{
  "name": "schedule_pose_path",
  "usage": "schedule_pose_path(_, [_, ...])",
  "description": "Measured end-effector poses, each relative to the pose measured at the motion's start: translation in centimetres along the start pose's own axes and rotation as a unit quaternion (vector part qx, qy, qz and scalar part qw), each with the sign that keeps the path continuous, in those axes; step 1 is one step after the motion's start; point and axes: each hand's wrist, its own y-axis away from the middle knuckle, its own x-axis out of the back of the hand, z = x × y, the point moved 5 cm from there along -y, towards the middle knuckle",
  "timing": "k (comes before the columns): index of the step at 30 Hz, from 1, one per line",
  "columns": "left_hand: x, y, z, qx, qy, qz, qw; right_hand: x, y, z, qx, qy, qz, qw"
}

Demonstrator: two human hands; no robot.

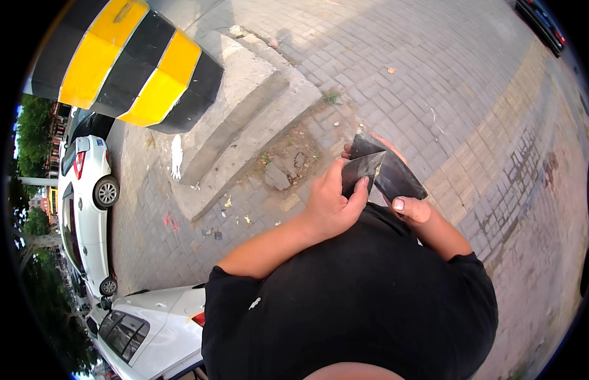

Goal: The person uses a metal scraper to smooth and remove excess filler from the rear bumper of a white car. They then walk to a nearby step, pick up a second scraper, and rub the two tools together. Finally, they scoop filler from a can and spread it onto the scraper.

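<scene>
In front of my black shirt I hold a dark, smooth, flat thing in two parts that meet at a pale, worn edge. The smaller left part (356, 172) is gripped by my left hand (332, 201), thumb on its near face. My right hand (411, 206) grips the longer right part (396, 176), thumb at its near lower corner and fingers behind it. It looks like an opened wallet or two separate panels; I cannot tell which. The parts stand tilted apart like a V, and their backs are hidden.
A black-and-yellow striped pillar (133, 63) rises from a stepped concrete base (243, 104) at the far left. White cars (91, 190) are parked along the left. Grey paving (370, 38) with a yellowish strip (465, 171) spreads around me. A dark vehicle edge (540, 25) shows at the far right.
</scene>
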Motion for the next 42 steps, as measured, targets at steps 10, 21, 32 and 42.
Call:
schedule_pose_path(10, [-0.4,-0.1,1.1,-0.029,-0.025,-0.033,0.999,-0.3,-0.8,-0.5,0.022,-0.021,-0.003,1.0])
schedule_pose_path(21, [0.9,-1.2,0.8,-0.059,-0.013,0.007,0.998,-0.9,-1.3,-1.9,0.017,-0.027,0.043,0.999])
schedule_pose_path(32, [1.2,-1.4,1.0,-0.053,-0.044,0.021,0.997,-1.5,-1.1,-2.6,0.027,-0.044,0.083,0.995])
schedule_pose_path(42, [1.2,-1.8,1.2,-0.058,0.014,0.032,0.998,-1.6,-1.4,-3.0,0.061,-0.024,0.064,0.996])
